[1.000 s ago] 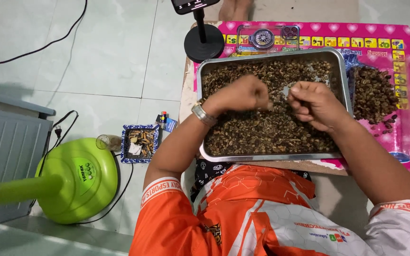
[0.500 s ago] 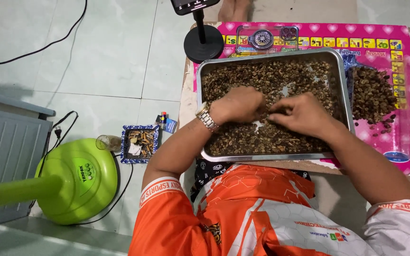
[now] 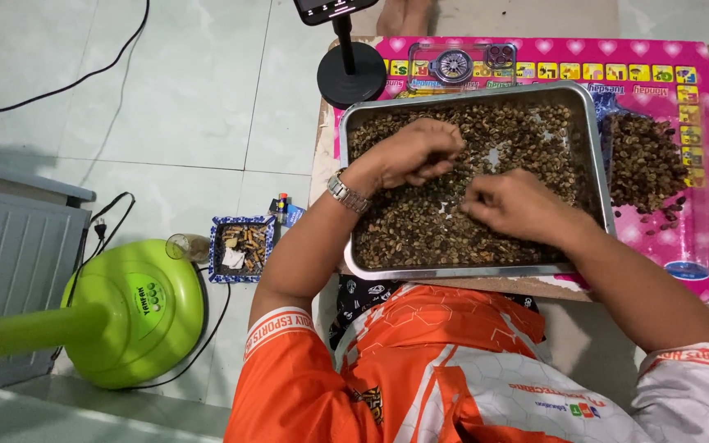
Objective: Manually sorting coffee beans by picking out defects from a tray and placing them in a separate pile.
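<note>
I see open bean bed in the tray's [image 3: 592,148] near-left corner; phone stand [image 3: 352,74] crowds the far-left, loose pile [image 3: 643,164] blocks the right.

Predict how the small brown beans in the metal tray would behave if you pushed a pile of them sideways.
The beans look loose and dry, so a push would probably scatter them. Bare metal shows in gaps, suggesting they slide easily on the metal tray. Each looks light; the left hand and right hand work among them with fingertips.
</note>
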